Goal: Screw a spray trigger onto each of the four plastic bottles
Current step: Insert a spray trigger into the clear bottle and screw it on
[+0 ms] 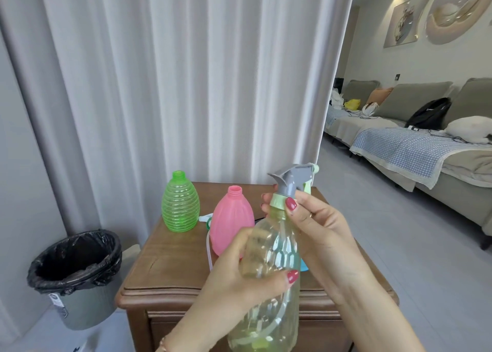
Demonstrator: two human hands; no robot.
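White curtain (186, 72) fills the back, and under it the wooden tabletop (170, 266) carries your work. Off its left edge a bin (77, 280) lined with a black bag stands on the floor. Now the clear bottle (269, 285): you've got it lifted above the front of the tabletop, tilted slightly, a tube curling inside its body. Your left hand (239, 280) is wrapped around the bottle's belly, thumb pressed across the front. Your right hand (316, 229) is clamped on the pale green collar of the spray trigger (292, 181), which sits on the bottle's neck, grey head pointing right. I can't tell how far the collar is threaded. Behind your hands, the pink bottle (231, 224) stands near the middle of the tabletop, neck open. The ribbed green bottle (180, 205) stands at the back left corner, also uncapped. A sliver of something blue (304, 265) peeks out beside your right wrist. Between the pink and green bottles a loose trigger (205, 218) lies mostly hidden.
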